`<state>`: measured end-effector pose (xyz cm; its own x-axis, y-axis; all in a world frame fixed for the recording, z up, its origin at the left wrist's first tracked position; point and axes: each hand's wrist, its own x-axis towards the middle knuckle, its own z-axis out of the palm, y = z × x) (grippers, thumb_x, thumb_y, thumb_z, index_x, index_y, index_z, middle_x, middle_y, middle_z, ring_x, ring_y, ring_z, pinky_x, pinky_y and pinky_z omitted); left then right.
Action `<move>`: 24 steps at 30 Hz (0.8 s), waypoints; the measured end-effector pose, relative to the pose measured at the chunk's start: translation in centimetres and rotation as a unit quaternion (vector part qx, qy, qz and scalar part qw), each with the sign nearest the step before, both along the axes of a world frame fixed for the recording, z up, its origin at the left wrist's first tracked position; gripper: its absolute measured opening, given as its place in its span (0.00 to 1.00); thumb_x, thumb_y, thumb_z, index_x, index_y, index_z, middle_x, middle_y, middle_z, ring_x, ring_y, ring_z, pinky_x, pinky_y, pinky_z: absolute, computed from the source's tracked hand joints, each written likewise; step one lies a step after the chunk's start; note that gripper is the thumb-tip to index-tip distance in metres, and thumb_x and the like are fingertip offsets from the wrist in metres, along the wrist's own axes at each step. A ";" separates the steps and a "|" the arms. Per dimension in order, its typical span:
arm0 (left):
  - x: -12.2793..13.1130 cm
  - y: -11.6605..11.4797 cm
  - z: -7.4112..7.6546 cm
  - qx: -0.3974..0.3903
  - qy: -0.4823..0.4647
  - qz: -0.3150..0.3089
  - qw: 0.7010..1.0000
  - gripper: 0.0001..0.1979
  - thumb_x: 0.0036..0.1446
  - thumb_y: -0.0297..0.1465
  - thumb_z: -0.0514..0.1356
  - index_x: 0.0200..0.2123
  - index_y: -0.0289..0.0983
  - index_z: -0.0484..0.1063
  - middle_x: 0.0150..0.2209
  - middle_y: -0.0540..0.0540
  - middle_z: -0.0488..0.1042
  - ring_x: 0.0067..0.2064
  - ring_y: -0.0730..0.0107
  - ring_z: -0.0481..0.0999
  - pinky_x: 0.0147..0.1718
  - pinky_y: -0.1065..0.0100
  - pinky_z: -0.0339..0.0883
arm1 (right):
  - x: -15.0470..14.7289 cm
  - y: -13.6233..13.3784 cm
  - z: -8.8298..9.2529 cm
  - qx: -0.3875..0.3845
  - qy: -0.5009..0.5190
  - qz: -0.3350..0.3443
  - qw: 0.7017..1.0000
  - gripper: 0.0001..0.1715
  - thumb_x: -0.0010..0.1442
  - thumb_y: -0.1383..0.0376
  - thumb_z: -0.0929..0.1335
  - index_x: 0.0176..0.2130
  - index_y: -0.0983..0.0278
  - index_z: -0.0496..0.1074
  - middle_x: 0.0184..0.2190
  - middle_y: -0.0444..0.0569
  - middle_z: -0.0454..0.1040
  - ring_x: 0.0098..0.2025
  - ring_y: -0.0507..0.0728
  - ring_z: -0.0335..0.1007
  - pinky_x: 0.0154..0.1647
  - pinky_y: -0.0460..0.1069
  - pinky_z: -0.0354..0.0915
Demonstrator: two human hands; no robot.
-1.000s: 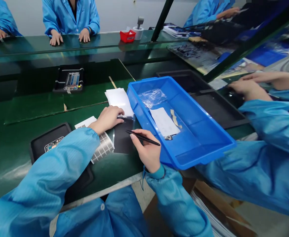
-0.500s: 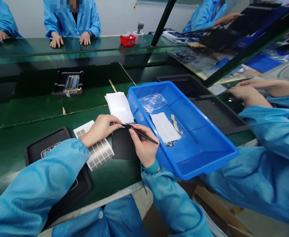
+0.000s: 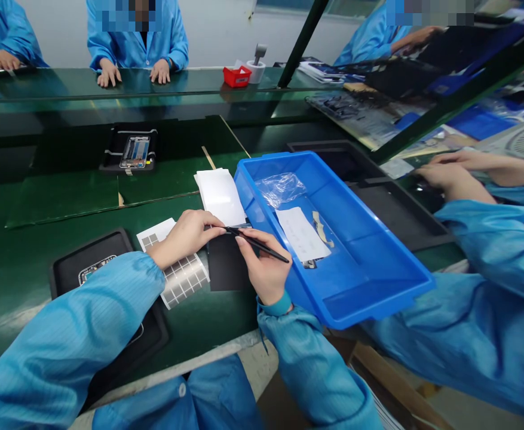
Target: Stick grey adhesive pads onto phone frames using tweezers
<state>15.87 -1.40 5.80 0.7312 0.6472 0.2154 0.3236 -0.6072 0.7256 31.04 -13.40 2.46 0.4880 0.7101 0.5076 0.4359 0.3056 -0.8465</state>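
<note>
**Your two hands at the worktop [image 3: 15, 316]; one pair of tweezers in use.**
Your right hand [image 3: 265, 272] pinches the one pair of black tweezers [image 3: 258, 243] between thumb and fingers. Their tip sits just beside the fingertips [image 3: 219, 226] of your left hand [image 3: 185, 236], which lies flat, fingers together, at the top edge of one black sheet [image 3: 226, 263]; the tip is too dark to make out exactly. Partly under that hand is one silver grid sheet [image 3: 184, 278]. Near it lies one white paper stack [image 3: 220, 197]. One blue tray [image 3: 380, 301] holds one plastic bag [image 3: 280, 189] and one white slip [image 3: 302, 234]. One black tray [image 3: 92, 251], holding a circuit board [image 3: 95, 270], is partly hidden by your sleeve [image 3: 64, 322].
</note>
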 end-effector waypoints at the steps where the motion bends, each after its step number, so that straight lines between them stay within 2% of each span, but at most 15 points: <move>1: 0.0 0.0 0.0 0.000 0.001 0.001 1.000 0.07 0.61 0.32 0.63 0.36 0.39 0.82 0.37 0.48 0.83 0.38 0.65 0.80 0.38 0.69 0.68 | 0.0 0.0 0.0 -0.002 -0.001 0.000 1.000 0.06 0.60 0.66 0.74 0.40 0.59 0.78 0.38 0.48 0.82 0.43 0.60 0.80 0.51 0.57 0.76; 12: -0.1 0.0 0.0 0.013 0.010 -0.002 1.000 0.08 0.62 0.33 0.62 0.37 0.39 0.82 0.38 0.46 0.83 0.39 0.65 0.80 0.39 0.67 0.68 | 0.3 0.1 -0.7 -0.004 -0.003 -0.005 1.000 0.07 0.59 0.66 0.74 0.40 0.60 0.78 0.39 0.49 0.82 0.44 0.60 0.80 0.53 0.59 0.74; 24: 0.0 0.1 -0.2 0.011 0.013 0.003 1.000 0.06 0.61 0.31 0.63 0.37 0.39 0.82 0.38 0.47 0.83 0.38 0.65 0.80 0.38 0.68 0.67 | 0.0 0.2 -0.4 -0.003 0.009 -0.007 1.000 0.05 0.59 0.64 0.74 0.38 0.60 0.78 0.37 0.50 0.82 0.43 0.60 0.80 0.52 0.60 0.75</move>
